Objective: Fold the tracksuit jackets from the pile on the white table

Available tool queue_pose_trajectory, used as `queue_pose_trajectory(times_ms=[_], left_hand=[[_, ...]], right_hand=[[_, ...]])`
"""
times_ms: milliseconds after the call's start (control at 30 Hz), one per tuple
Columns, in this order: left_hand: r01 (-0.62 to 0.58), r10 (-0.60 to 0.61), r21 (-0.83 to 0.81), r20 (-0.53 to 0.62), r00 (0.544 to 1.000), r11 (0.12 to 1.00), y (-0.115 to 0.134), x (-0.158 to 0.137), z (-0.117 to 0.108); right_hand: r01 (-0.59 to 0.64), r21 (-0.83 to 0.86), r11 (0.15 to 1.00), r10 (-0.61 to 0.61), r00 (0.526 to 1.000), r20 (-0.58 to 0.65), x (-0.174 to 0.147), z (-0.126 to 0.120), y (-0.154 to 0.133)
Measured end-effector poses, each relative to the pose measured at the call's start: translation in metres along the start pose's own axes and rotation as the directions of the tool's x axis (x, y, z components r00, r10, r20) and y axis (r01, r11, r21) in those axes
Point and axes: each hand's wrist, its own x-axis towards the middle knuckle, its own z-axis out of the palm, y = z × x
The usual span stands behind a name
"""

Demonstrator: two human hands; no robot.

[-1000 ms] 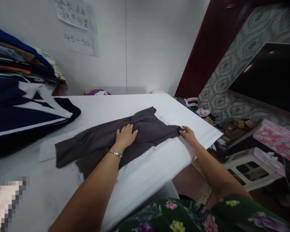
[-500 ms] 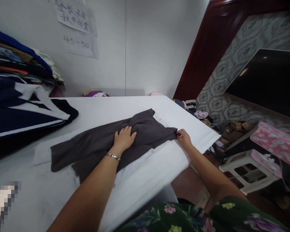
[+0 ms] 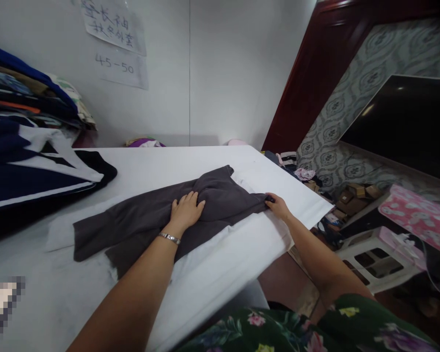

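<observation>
Dark grey trousers lie spread on a white-covered table, their two leg ends toward the left and the waist end toward the right. My left hand rests on the middle of the cloth, palm down with fingers apart, and a metal bracelet circles its wrist. At the far right, my right hand pinches the near corner of the waist end, and a bit of dark cloth shows between thumb and fingers. The far waist corner lies loose on the table.
Navy, white and black clothes are heaped at the table's left. Past the right edge are a white plastic stool, cardboard boxes and a pink patterned cover. A white wall with handwritten papers stands behind.
The view has shifted very slightly. My right fingers have turned a little on the trousers' corner, with more dark cloth showing in them. My left hand stays flat on the trousers.
</observation>
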Motion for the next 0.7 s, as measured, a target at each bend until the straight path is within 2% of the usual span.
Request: queue_pose_trajectory(times_ms=[167, 267, 400, 533, 600, 700], left_hand=[[-0.005, 0.005, -0.013, -0.006, 1.000, 1.000, -0.001, 0.000, 0.001], [-0.001, 0.001, -0.013, -0.004, 1.000, 1.000, -0.001, 0.000, 0.002], [-0.005, 0.005, -0.008, -0.012, 1.000, 1.000, -0.001, 0.000, 0.002], [0.002, -0.002, -0.008, -0.012, 1.000, 1.000, 0.000, -0.001, 0.002], [0.003, -0.003, -0.011, -0.010, 1.000, 1.000, 0.000, -0.001, 0.001], [0.002, -0.002, -0.015, -0.010, 1.000, 1.000, 0.000, -0.001, 0.001]], right_hand=[[0.017, -0.247, 0.969, -0.036, 0.997, -0.074, 0.003, 0.006, -0.012], [0.002, -0.386, 0.923, -0.017, 0.999, -0.034, 0.001, 0.008, -0.015], [0.050, -0.373, 0.927, -0.039, 0.999, 0.037, 0.004, 0.004, -0.023], [0.119, -0.317, 0.941, -0.081, 0.988, 0.130, 0.017, 0.007, -0.051], [0.104, -0.365, 0.925, -0.037, 0.982, 0.187, 0.027, 0.015, -0.070], [0.031, -0.500, 0.866, 0.095, 0.970, 0.223, 0.044, 0.031, -0.092]])
